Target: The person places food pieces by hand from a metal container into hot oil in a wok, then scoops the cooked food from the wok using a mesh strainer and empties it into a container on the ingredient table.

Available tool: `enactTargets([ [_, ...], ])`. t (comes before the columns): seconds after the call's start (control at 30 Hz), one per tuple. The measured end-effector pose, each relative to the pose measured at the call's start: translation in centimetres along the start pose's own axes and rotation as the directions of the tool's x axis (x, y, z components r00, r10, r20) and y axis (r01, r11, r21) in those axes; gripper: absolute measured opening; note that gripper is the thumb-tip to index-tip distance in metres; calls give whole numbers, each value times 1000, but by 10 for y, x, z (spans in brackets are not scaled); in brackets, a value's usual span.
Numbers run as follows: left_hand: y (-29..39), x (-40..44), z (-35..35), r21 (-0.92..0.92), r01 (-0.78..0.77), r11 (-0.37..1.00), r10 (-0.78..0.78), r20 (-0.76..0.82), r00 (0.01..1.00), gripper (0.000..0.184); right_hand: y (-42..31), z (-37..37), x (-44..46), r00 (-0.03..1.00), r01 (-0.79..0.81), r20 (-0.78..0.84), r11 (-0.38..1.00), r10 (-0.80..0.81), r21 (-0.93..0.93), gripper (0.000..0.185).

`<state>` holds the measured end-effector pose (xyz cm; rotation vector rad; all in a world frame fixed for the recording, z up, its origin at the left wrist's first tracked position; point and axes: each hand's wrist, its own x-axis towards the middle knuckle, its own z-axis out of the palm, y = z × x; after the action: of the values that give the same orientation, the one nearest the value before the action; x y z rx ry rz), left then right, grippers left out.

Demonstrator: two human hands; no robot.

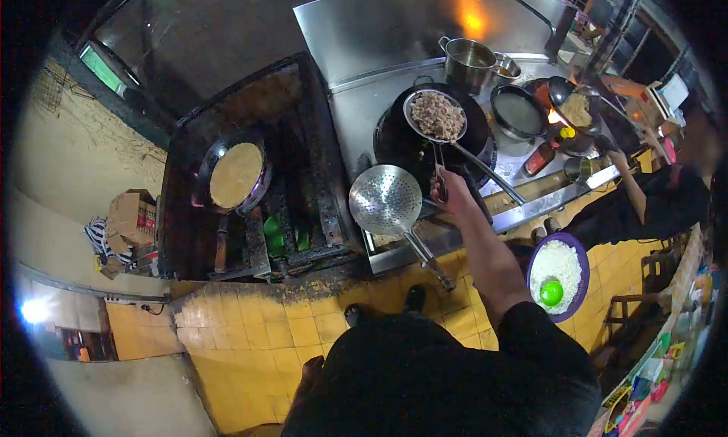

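My right hand [449, 191] is closed round the handle of a strainer [434, 116] heaped with cooked minced meat, held over a dark wok [394, 122]. Just left of that hand lies a large perforated skimmer [385, 200], its handle reaching over the stove's front edge. A ladle-like metal handle [489, 173] slants down right from the strainer. At the lower left of my body my left hand [311, 370] hangs low, dark and partly hidden, its fingers not clear.
A pan with a flat tan food [236, 175] sits on the black burner at left. Pots [470, 62] and a sauce bottle [540, 158] stand at back right. Another person's arm [633, 187] works there. A purple bowl of rice [581, 285] is at right.
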<state>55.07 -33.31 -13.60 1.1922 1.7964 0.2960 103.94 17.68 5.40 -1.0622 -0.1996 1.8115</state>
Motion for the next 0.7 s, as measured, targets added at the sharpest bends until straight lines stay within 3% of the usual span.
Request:
enactTargets([
  [0.07,17,-4,-7,377,-182,908,172,61,983,21,-4,0,5,999,-1,-39,1000,2,9,24],
  [0.1,6,2,-3,376,-185,908,175,60,983,21,-3,-3,10,1000,15,2,997,-15,-72,23],
  [0.13,-15,12,2,443,-290,848,294,63,954,22,-4,-3,12,999,34,45,988,-27,-153,21],
  [0.17,-26,17,7,504,-385,773,406,72,911,23,-5,1,7,999,35,46,987,-28,-159,21],
  [0.2,-16,13,5,499,-383,778,405,69,912,23,-7,8,-1,994,108,33,984,-105,-141,19],
  [0.23,-8,11,0,407,-392,825,424,12,905,24,-8,13,-9,984,179,19,976,-178,-125,18],
  [0.27,5,6,2,163,-239,957,242,3,970,24,-13,16,-16,985,174,19,976,-173,-134,18],
  [0.3,15,3,5,-132,-44,990,43,-7,999,23,-20,17,-21,981,194,17,966,-194,-168,16],
  [0.33,29,-1,7,-384,132,914,-149,-16,989,23,-28,16,-22,976,217,17,956,-218,-200,15],
  [0.37,31,1,8,-488,256,834,-282,21,959,20,-35,10,-23,974,226,82,952,-213,-207,22],
  [0.43,35,2,11,-581,370,725,-402,80,912,16,-51,-3,-25,976,214,94,940,-195,-265,20],
  [0.47,35,0,10,-334,187,924,-204,-15,979,15,-60,0,-39,979,201,107,927,-176,-315,18],
  [0.5,35,-3,8,-43,-26,999,24,-47,999,16,-62,14,-61,971,232,105,948,-213,-218,16],
  [0.53,34,-4,5,251,-243,937,254,-9,967,17,-63,15,-72,972,232,98,948,-215,-218,16],
  [0.7,4,4,16,353,-300,886,325,-13,945,20,-49,0,-97,960,279,70,897,-272,-342,15],
])
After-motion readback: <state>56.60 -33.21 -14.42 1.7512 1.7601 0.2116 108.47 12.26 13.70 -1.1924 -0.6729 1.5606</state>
